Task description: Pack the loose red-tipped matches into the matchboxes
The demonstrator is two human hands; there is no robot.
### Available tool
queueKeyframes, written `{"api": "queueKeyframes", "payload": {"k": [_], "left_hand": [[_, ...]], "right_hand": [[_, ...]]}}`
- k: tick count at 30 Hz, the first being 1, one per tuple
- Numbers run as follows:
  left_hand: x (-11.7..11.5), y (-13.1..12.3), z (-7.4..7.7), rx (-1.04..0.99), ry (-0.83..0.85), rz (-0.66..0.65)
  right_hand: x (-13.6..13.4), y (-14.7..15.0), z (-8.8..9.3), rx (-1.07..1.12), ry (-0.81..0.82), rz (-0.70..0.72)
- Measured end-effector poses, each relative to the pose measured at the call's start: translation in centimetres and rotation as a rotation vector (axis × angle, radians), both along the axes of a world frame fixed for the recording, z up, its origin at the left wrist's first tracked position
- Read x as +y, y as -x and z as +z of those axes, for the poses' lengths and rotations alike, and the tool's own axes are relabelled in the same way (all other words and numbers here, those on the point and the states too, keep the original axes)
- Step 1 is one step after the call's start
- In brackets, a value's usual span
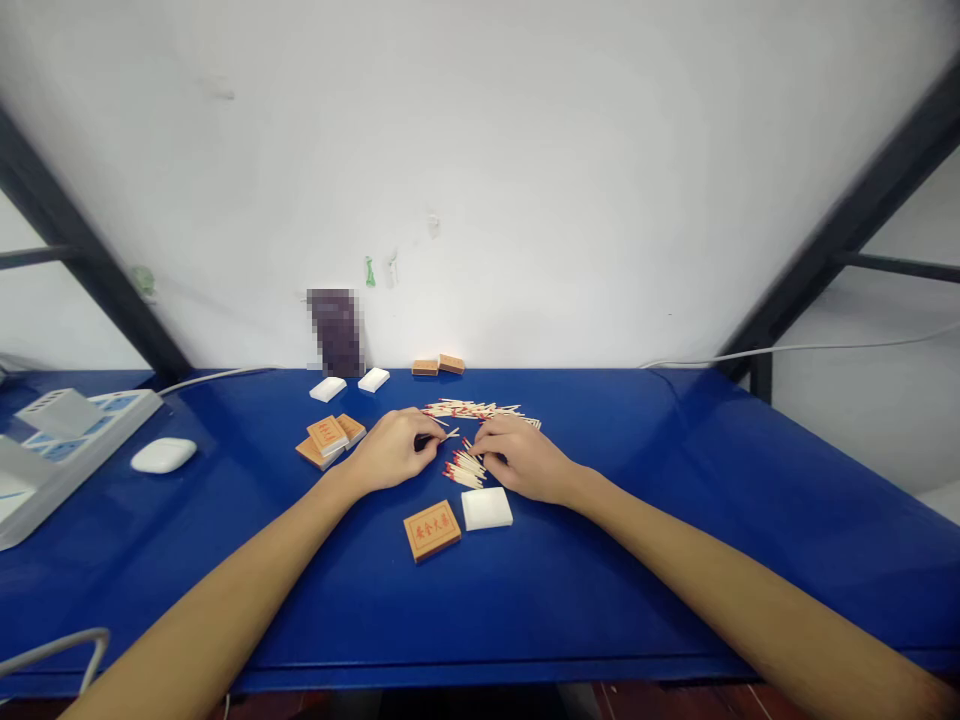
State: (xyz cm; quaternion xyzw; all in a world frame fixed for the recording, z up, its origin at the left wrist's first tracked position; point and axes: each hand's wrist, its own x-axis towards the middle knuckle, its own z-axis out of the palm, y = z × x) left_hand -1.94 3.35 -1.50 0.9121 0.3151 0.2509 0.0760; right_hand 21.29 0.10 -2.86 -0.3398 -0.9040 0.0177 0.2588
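Observation:
Both hands rest on a blue table (675,520) over a scatter of red-tipped matches (480,410). My left hand (394,450) is curled, its fingertips pinching a few matches at its right side. My right hand (517,458) is also curled, fingers closed on a small bundle of matches (465,470) lying under it. In front of the hands lie an orange matchbox sleeve (431,530) with red print and a white inner tray (487,508), side by side.
A stack of orange matchboxes (330,438) sits left of my left hand. Two white trays (349,385) and two more orange boxes (439,366) lie by the wall. A white earbud case (163,455) and power strip (60,440) are far left.

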Motion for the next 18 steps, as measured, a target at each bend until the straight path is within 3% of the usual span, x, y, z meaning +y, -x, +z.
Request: {"api": "queueKeyframes", "payload": {"k": [10, 18], "left_hand": [[0.17, -0.08, -0.21, 0.064, -0.047, 0.139], [0.37, -0.24, -0.04, 0.041, 0.034, 0.087]], "right_hand": [[-0.49, 0.42, 0.08, 0.129, 0.090, 0.105], [-0.93, 0.37, 0.63, 0.208, 0.226, -0.016]]}}
